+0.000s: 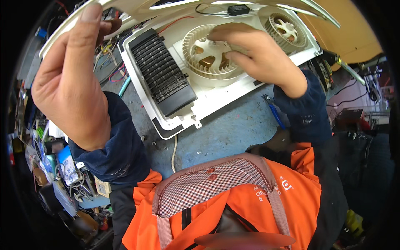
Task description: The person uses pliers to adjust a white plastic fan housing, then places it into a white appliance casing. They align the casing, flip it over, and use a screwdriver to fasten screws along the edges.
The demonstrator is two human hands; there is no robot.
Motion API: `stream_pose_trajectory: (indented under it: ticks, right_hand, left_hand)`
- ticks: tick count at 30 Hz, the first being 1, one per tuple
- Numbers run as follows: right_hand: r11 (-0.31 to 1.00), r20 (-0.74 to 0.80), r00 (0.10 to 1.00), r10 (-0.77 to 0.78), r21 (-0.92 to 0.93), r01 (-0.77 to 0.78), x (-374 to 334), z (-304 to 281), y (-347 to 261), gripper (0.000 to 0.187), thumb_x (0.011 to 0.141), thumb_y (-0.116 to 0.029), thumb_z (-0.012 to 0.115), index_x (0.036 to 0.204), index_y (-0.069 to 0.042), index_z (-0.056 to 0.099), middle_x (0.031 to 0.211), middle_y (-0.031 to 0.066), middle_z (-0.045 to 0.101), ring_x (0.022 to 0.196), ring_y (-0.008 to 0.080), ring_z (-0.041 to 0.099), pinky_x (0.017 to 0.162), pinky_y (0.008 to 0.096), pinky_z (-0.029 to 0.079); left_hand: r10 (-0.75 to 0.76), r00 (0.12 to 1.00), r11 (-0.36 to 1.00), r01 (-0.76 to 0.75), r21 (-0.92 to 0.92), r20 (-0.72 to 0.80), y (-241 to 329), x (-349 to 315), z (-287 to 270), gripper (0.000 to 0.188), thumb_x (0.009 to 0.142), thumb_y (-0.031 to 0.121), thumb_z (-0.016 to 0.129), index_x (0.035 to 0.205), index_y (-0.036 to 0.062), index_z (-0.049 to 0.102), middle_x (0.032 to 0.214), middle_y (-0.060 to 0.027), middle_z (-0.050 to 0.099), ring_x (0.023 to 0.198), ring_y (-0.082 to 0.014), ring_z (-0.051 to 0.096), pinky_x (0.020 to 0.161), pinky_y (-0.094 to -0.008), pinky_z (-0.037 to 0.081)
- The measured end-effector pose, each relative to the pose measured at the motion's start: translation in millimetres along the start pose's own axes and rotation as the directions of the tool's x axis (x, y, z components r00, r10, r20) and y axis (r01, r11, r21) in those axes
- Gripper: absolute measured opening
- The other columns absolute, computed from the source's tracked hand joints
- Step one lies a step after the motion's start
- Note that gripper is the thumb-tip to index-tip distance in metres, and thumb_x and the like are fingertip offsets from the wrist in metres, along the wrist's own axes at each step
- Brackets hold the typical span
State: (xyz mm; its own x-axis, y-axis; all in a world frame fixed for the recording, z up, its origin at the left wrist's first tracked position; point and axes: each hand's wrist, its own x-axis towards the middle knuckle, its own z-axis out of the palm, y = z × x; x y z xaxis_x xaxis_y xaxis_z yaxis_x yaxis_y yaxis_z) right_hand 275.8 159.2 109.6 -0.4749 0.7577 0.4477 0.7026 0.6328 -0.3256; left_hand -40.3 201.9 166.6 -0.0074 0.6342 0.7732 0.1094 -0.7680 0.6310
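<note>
My left hand is raised at the left, its thumb up and its fingers curled around the edge of a raised white plastic cover. Below that cover lies a white appliance housing. My right hand bends over a white fan wheel in the housing, its fingertips on the wheel's spokes. Copper colour shows between those spokes. A second fan wheel sits to the right. At the left of the housing is a black ribbed heater-like block.
The housing rests on a worn blue worktop. Blue-handled pliers lie near my right sleeve. A pale cable runs toward my apron. A small black box with wires sits at the back. Cluttered tools and wires fill the left side.
</note>
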Motion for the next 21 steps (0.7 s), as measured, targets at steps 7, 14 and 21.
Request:
stream_pose_trajectory:
  ticks: [7,14,21]
  right_hand:
    - [0.949,0.081,0.995,-0.052,-0.305,0.075,27,31,20,0.029,0.091,-0.011,0.075,0.12,-0.007,0.076,0.095,0.0162,0.075,0.087,0.0381,0.071,0.077,0.045,0.058]
    - [0.966,-0.464,0.885,0.052,-0.2,-0.162,-13,-27,-13,0.016,0.094,-0.018,0.081,0.094,-0.002,0.079,0.071,0.0096,0.071,0.061,0.019,0.067,0.056,0.0315,0.05]
    - [0.858,-0.606,0.621,0.497,0.239,-0.454,-117,-19,-11,0.008,0.098,-0.002,0.077,0.101,0.005,0.076,0.079,-0.0009,0.067,0.069,0.0043,0.055,0.063,0.0199,0.042]
  left_hand:
    - [0.098,0.994,0.992,-0.101,0.076,0.049,-4,5,-20,0.023,0.106,0.013,0.069,0.119,-0.0035,0.079,0.103,-0.0179,0.08,0.099,-0.031,0.08,0.096,-0.0394,0.063]
    - [0.027,0.999,0.992,-0.03,0.12,0.023,-8,6,-23,0.022,0.106,0.015,0.071,0.116,-0.0018,0.08,0.103,-0.0173,0.08,0.099,-0.0308,0.08,0.096,-0.0385,0.063]
    - [0.114,0.98,0.974,-0.143,0.173,0.166,-12,12,-35,0.023,0.108,0.015,0.067,0.115,-0.0016,0.08,0.103,-0.0181,0.081,0.1,-0.0325,0.08,0.097,-0.0437,0.064]
